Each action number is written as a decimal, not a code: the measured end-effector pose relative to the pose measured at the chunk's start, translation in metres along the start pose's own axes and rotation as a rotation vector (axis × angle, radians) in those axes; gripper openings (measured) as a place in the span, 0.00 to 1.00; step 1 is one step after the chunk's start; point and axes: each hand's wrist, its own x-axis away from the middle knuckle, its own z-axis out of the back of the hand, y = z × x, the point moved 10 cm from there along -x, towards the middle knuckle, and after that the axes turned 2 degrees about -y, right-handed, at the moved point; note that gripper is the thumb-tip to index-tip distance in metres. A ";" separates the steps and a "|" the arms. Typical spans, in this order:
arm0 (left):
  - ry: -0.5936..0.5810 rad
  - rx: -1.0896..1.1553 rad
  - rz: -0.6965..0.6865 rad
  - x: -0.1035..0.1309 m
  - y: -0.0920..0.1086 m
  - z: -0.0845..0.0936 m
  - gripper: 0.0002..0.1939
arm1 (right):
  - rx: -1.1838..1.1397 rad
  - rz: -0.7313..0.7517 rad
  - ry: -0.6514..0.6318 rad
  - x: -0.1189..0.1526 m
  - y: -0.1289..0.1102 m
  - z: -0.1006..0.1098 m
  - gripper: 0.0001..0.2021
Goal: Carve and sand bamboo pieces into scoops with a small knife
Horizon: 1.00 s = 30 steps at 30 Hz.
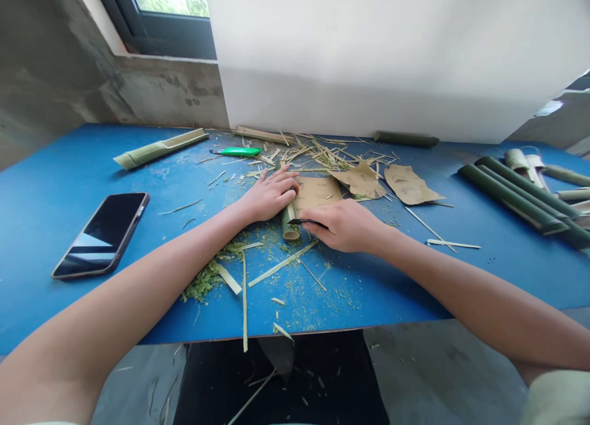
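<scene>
A short bamboo tube (289, 224) lies on the blue table, its hollow cut end facing me. My left hand (275, 192) lies over the tube's far part, fingers curled down onto it and pressing it to the table. In my right hand (345, 223) is a dark, thin-bladed knife (304, 221), its tip against the tube near the open end. Most of the knife's handle is hidden in my fist. A brown sheet of sandpaper (318, 192) lies between my hands, partly covered by the right one.
Green shavings (205, 282) and bamboo slivers litter the blue table (179, 314). Toward the back are a green-handled cutter (240, 151), a split bamboo piece (161, 148) and torn sandpaper (408, 184). A phone (104, 234) lies left; bamboo pieces (516, 194) are stacked right. A white board (391, 62) stands behind.
</scene>
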 end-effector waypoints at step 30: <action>-0.011 0.015 0.030 -0.005 0.001 -0.003 0.27 | -0.080 0.033 0.007 0.005 -0.001 0.002 0.16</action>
